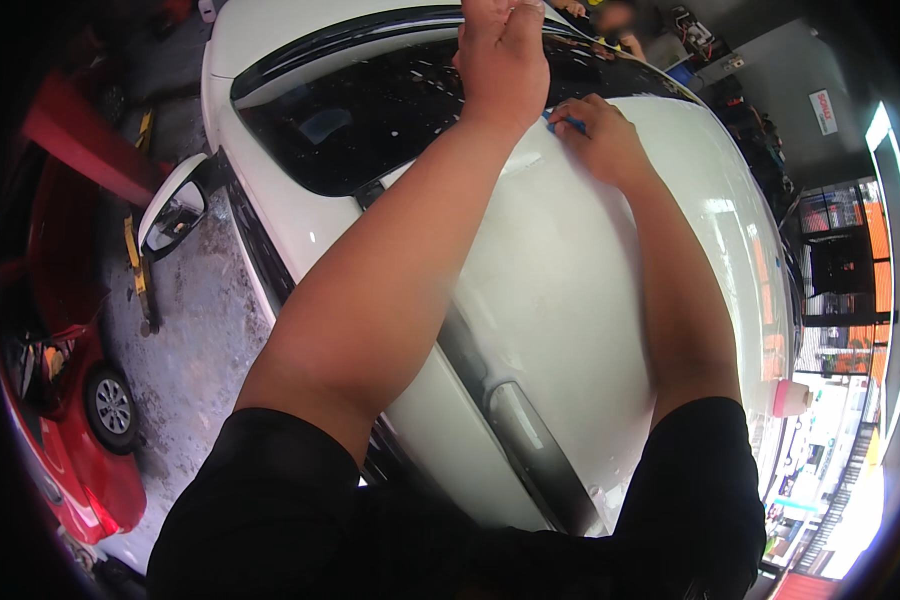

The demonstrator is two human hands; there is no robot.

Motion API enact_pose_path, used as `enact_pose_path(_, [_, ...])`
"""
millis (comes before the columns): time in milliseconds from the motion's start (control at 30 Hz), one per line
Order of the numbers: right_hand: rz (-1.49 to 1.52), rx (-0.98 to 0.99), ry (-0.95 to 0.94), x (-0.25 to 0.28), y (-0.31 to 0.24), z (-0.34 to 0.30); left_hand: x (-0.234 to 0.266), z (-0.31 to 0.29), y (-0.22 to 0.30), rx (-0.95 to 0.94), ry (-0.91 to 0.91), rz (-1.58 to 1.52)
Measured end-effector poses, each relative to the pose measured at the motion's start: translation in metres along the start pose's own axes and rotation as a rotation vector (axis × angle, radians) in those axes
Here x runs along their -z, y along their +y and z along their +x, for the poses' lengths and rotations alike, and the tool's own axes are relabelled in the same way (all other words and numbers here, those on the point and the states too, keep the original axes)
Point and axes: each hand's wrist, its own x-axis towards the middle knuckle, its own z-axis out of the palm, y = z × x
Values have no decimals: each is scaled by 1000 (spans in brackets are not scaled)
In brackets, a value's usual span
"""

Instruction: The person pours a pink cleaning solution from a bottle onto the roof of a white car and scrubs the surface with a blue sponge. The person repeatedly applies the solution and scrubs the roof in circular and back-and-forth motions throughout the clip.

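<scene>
A white car roof (560, 280) spreads out under my arms, its dark window glass (370, 110) beyond, dotted with white spots. My right hand (598, 140) rests at the roof's far edge beside the glass, its fingers closed on a small blue piece (570, 122), too covered to name. Farther ahead, my left hand (505, 60) is raised over the glass with its fingers curled in. The top of the picture cuts part of them off, so anything in them is hidden. Both forearms reach across the roof.
The car's side mirror (177, 215) juts out at left. Beyond it stand a red post (95, 145), yellow metal arms (138, 265) on the floor and a red car (110, 480). Another person (610, 20) is at the far side. A pink-and-white container (792, 398) sits at right.
</scene>
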Motion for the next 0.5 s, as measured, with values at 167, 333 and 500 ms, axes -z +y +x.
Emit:
enact_pose_path(167, [-91,-65,34,3,10,13,-6,-9,8,46,-7,61])
enact_pose_path(333, [-161,-129,25,5,12,10,-11,-9,15,55,-41,54])
enact_pose_path(500, [-162,-151,20,4,10,4,-10,-15,9,90,-39,-69])
